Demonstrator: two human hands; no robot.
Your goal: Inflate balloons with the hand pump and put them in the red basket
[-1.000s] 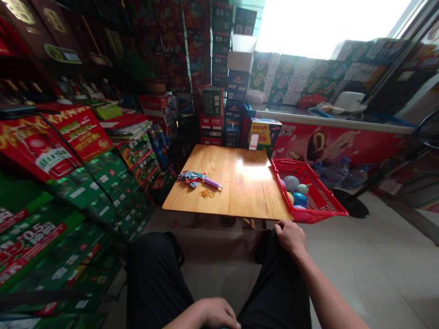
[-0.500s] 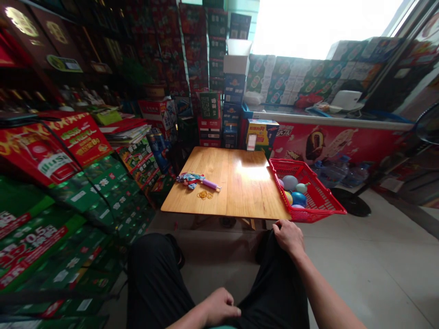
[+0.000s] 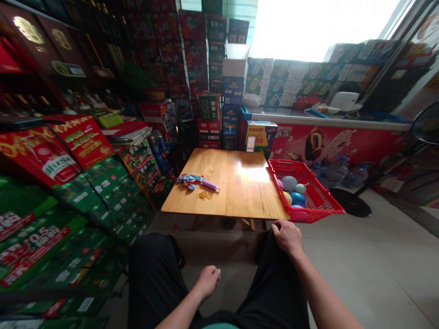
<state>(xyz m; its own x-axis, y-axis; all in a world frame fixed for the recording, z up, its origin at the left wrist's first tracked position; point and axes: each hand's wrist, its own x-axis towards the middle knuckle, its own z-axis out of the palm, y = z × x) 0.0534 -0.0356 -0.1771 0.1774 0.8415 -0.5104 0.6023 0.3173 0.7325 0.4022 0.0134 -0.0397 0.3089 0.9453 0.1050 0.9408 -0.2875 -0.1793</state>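
Note:
My left hand hangs above my lap with its fingers loosely curled, holding nothing and well short of the table. My right hand rests on my right knee, on black trousers, close to the near edge of the wooden table. On the tabletop lie a bunch of deflated multicoloured balloons, a purple tube-shaped pump and a small pile of orange rubber bands. Several inflated balloons fill a red plastic basket, which overhangs the table's right edge.
Green and red boxed goods are stacked high along the left and behind the table. A counter with a red ice-cream banner runs along the back. A black fan stands at right, beside a tiled floor.
My left hand has risen from the bottom edge of the view and moved slightly left over my lap. My right hand stays on my knee. The table objects have not moved.

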